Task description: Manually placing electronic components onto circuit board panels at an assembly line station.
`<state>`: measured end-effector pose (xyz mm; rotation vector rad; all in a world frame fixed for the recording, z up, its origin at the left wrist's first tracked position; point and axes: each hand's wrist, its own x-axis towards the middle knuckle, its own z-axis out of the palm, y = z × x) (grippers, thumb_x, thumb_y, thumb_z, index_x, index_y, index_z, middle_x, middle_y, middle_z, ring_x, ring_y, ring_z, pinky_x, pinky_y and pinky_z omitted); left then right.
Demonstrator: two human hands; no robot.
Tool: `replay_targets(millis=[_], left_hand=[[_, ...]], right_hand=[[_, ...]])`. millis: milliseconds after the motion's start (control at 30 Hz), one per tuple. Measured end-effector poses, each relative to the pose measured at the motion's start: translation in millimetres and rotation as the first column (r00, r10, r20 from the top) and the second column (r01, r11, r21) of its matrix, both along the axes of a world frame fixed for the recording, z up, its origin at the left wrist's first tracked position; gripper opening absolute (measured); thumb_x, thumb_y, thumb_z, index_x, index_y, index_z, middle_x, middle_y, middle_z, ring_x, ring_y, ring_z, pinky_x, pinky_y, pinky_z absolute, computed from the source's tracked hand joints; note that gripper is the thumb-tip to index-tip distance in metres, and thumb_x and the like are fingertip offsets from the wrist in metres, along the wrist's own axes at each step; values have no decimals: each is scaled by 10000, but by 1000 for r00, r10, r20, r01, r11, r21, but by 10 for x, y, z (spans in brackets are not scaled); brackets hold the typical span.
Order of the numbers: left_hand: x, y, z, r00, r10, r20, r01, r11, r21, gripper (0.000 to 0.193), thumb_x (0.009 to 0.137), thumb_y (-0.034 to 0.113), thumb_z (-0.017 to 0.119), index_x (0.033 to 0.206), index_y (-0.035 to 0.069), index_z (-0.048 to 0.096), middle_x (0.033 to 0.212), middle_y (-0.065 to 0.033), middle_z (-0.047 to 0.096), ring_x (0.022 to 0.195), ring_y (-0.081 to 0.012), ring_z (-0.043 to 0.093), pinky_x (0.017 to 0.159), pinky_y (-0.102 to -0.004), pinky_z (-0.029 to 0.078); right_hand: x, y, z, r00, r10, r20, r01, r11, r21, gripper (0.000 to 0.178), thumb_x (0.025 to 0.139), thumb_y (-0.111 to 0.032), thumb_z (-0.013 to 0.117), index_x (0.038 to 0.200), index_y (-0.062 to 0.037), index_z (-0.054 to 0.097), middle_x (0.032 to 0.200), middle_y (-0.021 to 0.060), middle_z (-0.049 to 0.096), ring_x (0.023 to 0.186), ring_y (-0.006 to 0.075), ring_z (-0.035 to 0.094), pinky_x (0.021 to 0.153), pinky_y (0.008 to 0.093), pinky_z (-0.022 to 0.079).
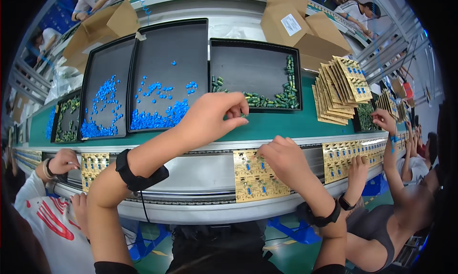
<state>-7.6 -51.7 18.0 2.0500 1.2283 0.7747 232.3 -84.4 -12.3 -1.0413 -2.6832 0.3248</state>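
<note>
My left hand is raised over the front edge of a black tray of small green cylindrical components. Its thumb and forefinger curl toward each other, with a tiny greenish bit at the tips that is too small to name. Over the top edge of a tan circuit board on the conveyor is my right hand. Its fingers are bent together and pointing down at the board; what they hold is hidden. Blue and dark parts stand on that board.
Two black trays of blue disc-shaped parts lie left of the green-component tray. Stacked boards stand at right. Cardboard boxes sit behind. Co-workers' hands work along the conveyor rail on both sides.
</note>
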Motion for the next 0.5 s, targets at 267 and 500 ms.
replay_targets(millis=[267, 500], left_hand=[[-41, -56, -106, 876, 164, 454, 165, 783, -600, 182, 907, 117, 601, 1021, 8, 692, 872, -59, 671, 783, -90, 614, 715, -230, 518], [-46, -97, -119, 823, 246, 512, 219, 694, -685, 200, 913, 109, 584, 1056, 3, 676, 904, -60, 665, 815, -100, 623, 765, -240, 527]], right_hand=[[1, 118, 1, 996, 80, 45, -77, 994, -72, 123, 725, -83, 626, 838, -123, 597, 714, 8, 578, 793, 205, 550, 679, 338, 410], [-130, 86, 79, 954, 185, 235, -206, 976, 70, 129, 726, -98, 609, 850, -134, 611, 715, 13, 590, 800, 204, 560, 690, 338, 421]])
